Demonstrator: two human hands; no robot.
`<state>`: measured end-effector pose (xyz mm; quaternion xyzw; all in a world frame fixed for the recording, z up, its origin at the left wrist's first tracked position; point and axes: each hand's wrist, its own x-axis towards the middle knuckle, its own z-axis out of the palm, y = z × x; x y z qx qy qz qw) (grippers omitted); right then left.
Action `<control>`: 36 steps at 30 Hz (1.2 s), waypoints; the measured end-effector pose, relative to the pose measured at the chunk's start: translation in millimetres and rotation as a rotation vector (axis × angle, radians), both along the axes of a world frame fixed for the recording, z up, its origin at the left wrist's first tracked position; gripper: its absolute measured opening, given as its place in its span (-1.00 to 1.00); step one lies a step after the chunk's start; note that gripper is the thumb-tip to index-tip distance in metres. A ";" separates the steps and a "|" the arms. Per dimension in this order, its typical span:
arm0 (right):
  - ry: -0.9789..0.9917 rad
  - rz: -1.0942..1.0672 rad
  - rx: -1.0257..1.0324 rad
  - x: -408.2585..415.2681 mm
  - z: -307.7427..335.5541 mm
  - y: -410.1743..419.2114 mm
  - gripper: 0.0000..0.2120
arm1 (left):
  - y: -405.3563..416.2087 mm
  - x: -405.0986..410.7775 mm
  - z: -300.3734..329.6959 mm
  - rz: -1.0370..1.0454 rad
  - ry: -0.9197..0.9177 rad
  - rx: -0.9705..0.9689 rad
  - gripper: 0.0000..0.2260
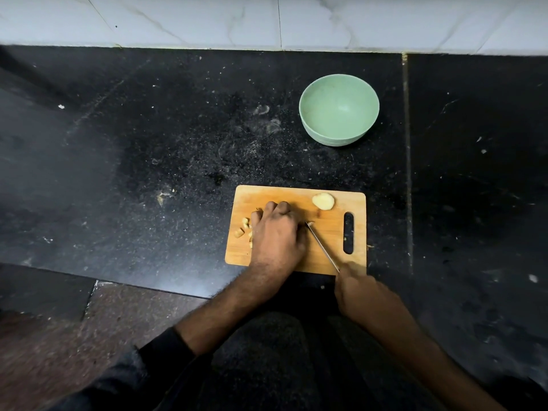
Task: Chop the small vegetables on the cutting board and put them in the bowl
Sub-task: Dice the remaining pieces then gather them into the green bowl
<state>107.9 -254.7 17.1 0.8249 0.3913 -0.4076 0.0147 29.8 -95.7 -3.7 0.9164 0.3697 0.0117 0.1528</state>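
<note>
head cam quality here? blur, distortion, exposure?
Head view: right hand and knife motion-blurred; left hand and board sharp. Wide-angle bends the wall edge at the top. Dim overall, dark counter with faint sheen, corners darker. Bowl evenly lit.

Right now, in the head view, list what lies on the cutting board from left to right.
Chopped pieces → left hand → knife blade → slot handle hole. The uncut piece sits farther back, level with the blade's span, so its place is unclear.

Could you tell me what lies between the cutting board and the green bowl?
Only bare black counter, dusted with specks, separates the cutting board from the bowl in the head view.
</note>
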 end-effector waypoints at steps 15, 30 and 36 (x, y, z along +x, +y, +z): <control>-0.095 -0.100 0.134 21.8 15.6 -19.3 -0.76 | 2.8 9.8 -1.3 -0.126 -0.017 0.010 -0.71; -0.075 -0.066 0.227 40.0 14.1 -16.4 -0.75 | 9.4 6.6 -3.9 -0.011 -0.071 0.008 -0.72; -0.085 -0.027 0.264 53.9 13.2 -11.6 -0.74 | 1.7 26.8 -6.8 -0.034 -0.048 -0.070 -0.48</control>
